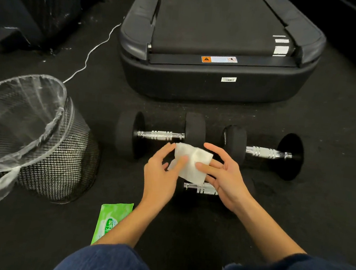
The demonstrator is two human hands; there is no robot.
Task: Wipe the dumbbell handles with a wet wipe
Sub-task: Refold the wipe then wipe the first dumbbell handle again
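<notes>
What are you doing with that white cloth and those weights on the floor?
A person holds a wet wipe with both hands, the left hand and the right hand, above three dumbbells lying on the dark floor. The wipe is not touching any handle yet. The green wipe pack lies by the left arm, and a lined mesh bin stands to the left.

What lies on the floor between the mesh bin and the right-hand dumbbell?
In the head view, the left dumbbell lies between the mesh bin and the right-hand dumbbell.
</notes>
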